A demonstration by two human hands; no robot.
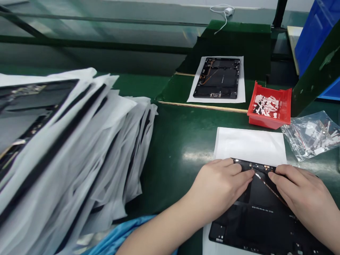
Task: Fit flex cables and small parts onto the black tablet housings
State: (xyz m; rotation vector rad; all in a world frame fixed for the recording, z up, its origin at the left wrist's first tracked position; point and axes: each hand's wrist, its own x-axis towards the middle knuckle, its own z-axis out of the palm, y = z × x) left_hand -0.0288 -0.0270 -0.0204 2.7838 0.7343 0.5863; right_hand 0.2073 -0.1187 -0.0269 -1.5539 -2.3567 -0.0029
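A black tablet back housing (255,219) with a thin ribbon cable (268,187) lies over white paper at the lower right. At its far edge my left hand (223,184) is closed, the fingers curled over the rim and the thumb pressed down near small metal contacts. My right hand (305,191) grips the same edge further right, thumb and index finger near the cable's upper end. Whether either hand also pinches a small part there is hidden. White sheet (249,141) shows beyond the housing.
A tall stack of housings interleaved with white foam sheets (106,141) fills the left. Another opened housing (220,78) lies on a sheet at the back. A red bin (269,122) holds small white pieces, beside a clear plastic bag (313,134). A blue crate (313,39) stands far right.
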